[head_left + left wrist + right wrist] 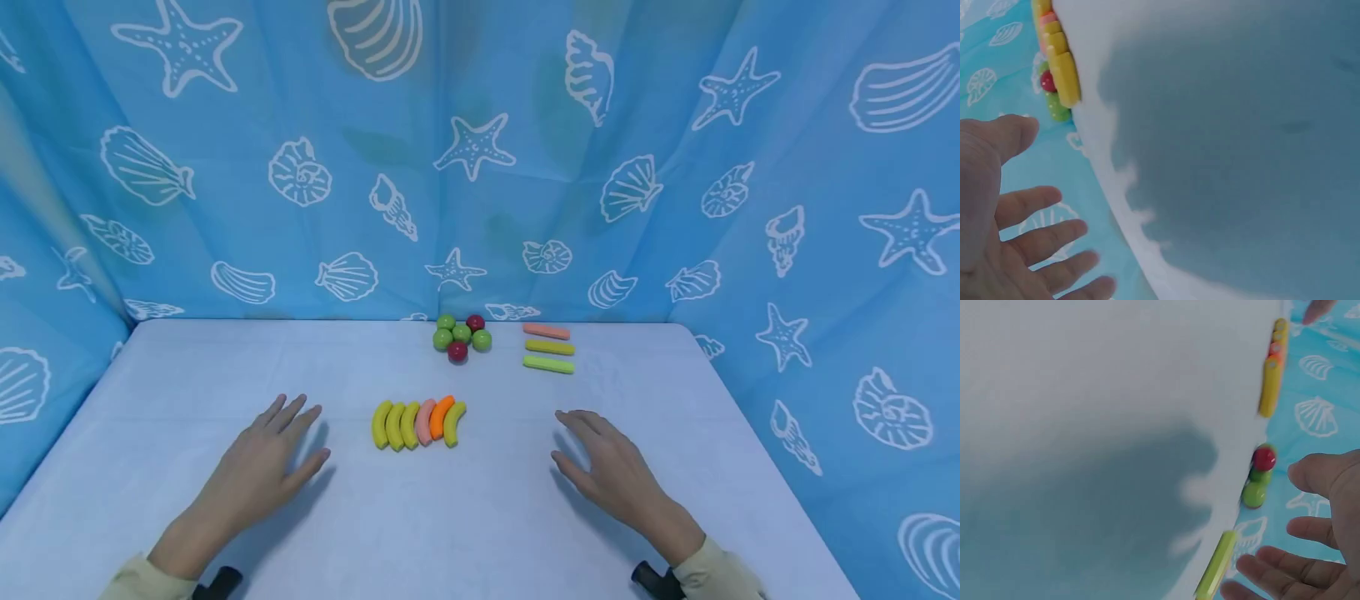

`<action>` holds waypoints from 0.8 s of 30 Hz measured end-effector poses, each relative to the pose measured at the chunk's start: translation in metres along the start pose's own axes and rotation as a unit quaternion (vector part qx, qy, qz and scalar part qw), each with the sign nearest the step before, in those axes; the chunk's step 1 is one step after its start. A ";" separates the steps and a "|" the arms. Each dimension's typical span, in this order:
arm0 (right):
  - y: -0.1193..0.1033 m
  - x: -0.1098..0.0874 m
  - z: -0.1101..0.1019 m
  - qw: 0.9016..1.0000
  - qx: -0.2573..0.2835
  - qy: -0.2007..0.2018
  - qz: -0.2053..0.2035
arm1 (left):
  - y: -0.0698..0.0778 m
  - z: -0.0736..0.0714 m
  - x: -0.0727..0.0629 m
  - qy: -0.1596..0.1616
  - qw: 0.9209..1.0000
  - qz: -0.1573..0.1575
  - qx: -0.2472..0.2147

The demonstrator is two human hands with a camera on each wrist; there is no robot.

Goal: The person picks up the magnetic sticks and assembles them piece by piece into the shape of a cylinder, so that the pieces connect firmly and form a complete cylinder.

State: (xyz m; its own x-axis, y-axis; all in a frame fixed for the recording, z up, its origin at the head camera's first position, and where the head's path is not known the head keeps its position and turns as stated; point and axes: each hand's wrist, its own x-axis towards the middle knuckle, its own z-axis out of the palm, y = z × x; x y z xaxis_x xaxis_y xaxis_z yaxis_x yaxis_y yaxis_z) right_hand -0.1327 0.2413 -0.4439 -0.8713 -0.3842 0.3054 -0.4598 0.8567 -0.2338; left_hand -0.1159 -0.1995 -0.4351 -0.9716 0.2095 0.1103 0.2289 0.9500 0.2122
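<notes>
My left hand (258,471) hovers over the left part of the table, fingers spread, casting a shadow below. To its right lies a row of small toy bananas: several yellow ones (395,427), a pink one (424,422) and an orange one (442,418). On the other side of that row, my right hand (618,473) is held above the table with its fingers extended and nothing in it. In the left wrist view the left palm (985,250) is bare, thumb apart from the fingers. The right wrist view shows the right hand (1329,550) holding nothing.
Near the back edge, several green balls (482,340) and two dark red balls (457,352) form a cluster. Right of them lie a pink stick (546,332), a yellow stick (550,347) and a light green stick (548,364). A blue shell-print curtain (465,208) surrounds the white table (480,525).
</notes>
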 end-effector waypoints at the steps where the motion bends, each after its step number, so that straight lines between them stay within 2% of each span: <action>1: -0.003 0.002 0.000 1.000 0.022 0.002 0.007 | 0.001 -0.001 0.001 0.008 1.000 0.002 -0.012; 5: -0.017 0.010 0.002 0.992 0.121 -0.005 0.038 | 0.006 -0.001 0.005 0.031 0.997 0.010 -0.064; 8: -0.028 0.016 0.004 0.979 0.193 -0.016 0.060 | 0.010 0.001 0.010 0.041 0.994 0.016 -0.103; 11: -0.039 0.022 0.007 0.967 0.241 -0.022 0.082 | 0.014 0.002 0.016 0.040 0.989 0.007 -0.142; 15: -0.052 0.031 0.014 0.955 0.276 -0.034 0.106 | 0.018 0.006 0.024 0.021 0.982 -0.024 -0.186; 20: -0.067 0.045 0.025 0.942 0.307 -0.056 0.124 | 0.025 0.012 0.033 -0.002 0.973 -0.068 -0.221; 24: -0.076 0.057 0.036 0.936 0.318 -0.047 0.140 | 0.032 0.017 0.040 -0.018 0.963 -0.098 -0.251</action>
State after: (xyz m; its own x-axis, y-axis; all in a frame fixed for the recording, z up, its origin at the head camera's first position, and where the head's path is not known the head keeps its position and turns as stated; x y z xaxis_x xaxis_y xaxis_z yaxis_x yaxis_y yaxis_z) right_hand -0.1530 0.1418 -0.4420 -0.9704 -0.2297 0.0744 -0.1945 0.5613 -0.8045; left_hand -0.1482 -0.1571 -0.4403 -0.9985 0.0532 -0.0119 0.0315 0.7426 0.6690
